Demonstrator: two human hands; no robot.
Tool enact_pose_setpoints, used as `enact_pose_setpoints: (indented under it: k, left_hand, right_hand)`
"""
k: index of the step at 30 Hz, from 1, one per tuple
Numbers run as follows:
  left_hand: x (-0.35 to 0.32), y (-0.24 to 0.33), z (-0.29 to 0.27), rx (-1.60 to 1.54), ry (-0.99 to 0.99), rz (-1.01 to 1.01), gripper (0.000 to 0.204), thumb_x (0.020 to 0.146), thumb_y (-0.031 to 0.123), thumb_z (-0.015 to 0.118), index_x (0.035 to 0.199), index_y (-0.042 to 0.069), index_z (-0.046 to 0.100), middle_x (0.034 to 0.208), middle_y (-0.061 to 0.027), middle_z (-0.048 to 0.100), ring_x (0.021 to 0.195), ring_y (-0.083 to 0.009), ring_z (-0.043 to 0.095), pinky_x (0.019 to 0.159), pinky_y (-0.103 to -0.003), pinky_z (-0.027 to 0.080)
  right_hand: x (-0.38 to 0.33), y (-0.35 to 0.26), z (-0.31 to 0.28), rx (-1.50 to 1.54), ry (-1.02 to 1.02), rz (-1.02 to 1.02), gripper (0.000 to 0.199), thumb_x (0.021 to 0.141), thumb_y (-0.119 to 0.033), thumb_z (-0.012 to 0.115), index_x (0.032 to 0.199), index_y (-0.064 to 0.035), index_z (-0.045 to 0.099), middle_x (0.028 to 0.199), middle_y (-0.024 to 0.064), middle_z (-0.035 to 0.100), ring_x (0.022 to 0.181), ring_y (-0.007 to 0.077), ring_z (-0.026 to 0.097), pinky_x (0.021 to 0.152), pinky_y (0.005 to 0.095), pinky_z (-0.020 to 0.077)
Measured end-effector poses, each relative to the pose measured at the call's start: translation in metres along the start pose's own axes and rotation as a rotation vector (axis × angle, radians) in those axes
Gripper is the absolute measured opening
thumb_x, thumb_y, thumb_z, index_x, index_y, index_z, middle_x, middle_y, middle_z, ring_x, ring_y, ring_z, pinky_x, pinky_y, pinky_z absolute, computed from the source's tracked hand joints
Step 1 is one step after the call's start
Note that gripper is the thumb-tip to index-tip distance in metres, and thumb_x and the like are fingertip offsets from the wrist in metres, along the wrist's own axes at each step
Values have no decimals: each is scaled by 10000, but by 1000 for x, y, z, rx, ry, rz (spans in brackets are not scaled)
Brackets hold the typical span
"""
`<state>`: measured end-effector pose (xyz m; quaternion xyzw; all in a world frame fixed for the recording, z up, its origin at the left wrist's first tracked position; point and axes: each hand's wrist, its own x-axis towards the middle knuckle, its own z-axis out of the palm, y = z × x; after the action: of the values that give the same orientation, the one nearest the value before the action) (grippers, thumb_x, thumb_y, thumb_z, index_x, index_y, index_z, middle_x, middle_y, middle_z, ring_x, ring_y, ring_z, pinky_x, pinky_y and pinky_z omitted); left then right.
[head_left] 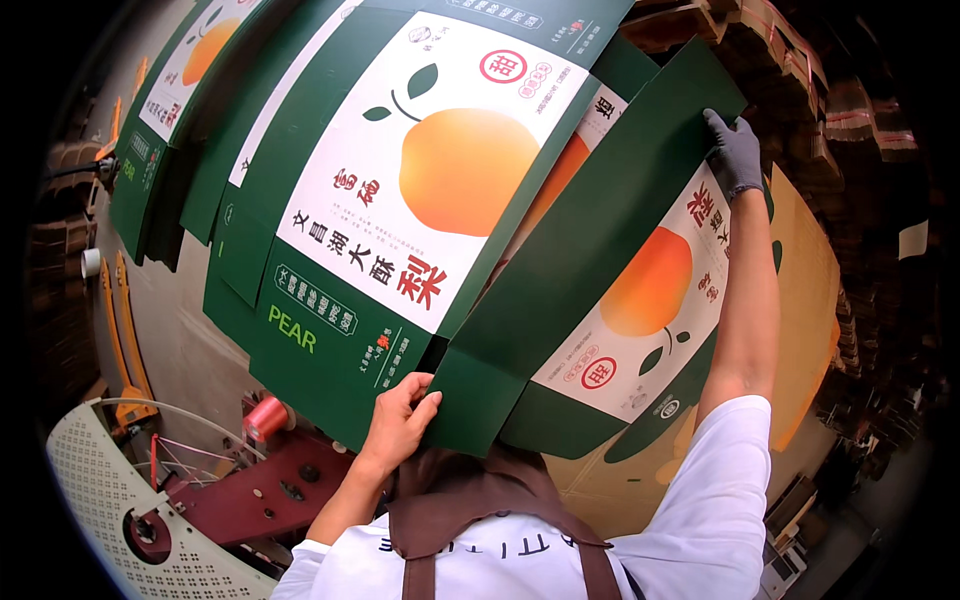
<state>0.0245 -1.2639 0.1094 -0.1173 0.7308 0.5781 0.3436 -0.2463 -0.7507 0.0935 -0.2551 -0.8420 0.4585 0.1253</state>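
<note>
A large printed cardboard box sheet (595, 255), dark green with a white panel and an orange-yellow pear, stands tilted before me. My left hand (402, 415), bare, pinches its near left corner between thumb and fingers. At the far right end of the same sheet, my right hand (733, 155) in a grey glove grips the green edge, the arm stretched out across the printed panel. Left of it lies a stack of matching flat box sheets (470, 170), the top one showing a big pear. The undersides of my fingers are hidden by the cardboard.
More green box sheets (190, 90) are piled at the far left. A perforated pale metal guard (130, 500) and a maroon machine table (260, 490) with a red spool (266, 418) are at lower left. An orange pallet-jack (125, 330) stands behind. Brown cardboard stacks (850, 110) fill the right.
</note>
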Motion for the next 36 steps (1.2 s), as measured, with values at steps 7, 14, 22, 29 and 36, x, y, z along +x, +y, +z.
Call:
enact_pose_setpoints:
  k: [7, 14, 22, 29, 36]
  left_hand:
    - [-1, 6, 0, 28, 81, 10, 189, 907, 39, 611, 1084, -27, 601, 833, -85, 681, 742, -90, 612, 683, -249, 494]
    - [5, 28, 17, 164, 235, 87, 251, 878, -5, 616, 1125, -6, 571, 853, -113, 672, 731, -165, 652, 681, -289, 512]
    - [12, 21, 15, 341, 227, 82, 391, 852, -11, 656, 1220, 23, 527, 833, -114, 648, 709, -226, 654, 659, -338, 517]
    - [28, 1, 11, 330, 159, 107, 518, 840, -28, 667, 1325, 80, 518, 798, -99, 586, 648, -222, 593, 620, -336, 490]
    - [39, -1, 3, 390, 123, 214, 531, 829, -34, 657, 1333, 91, 546, 813, -108, 559, 707, -258, 565, 662, -359, 479]
  right_hand:
    - [41, 4, 30, 124, -118, -10, 400, 821, -335, 784, 998, -15, 622, 818, 23, 590, 678, 117, 550, 525, 282, 445]
    - [57, 26, 54, 9, -139, 36, 497, 808, -378, 767, 1106, 1, 644, 906, 76, 689, 676, 153, 629, 551, 289, 502]
    - [50, 39, 73, -17, -134, -15, 492, 818, -376, 757, 1102, 11, 647, 886, 78, 688, 671, 138, 623, 585, 260, 495]
    - [40, 44, 75, 2, -170, 13, 459, 837, -344, 745, 1107, 12, 638, 869, 65, 676, 657, 122, 605, 572, 263, 486]
    - [29, 53, 71, 34, -174, 53, 477, 836, -351, 747, 1123, 13, 634, 916, 66, 667, 736, 120, 604, 611, 260, 486]
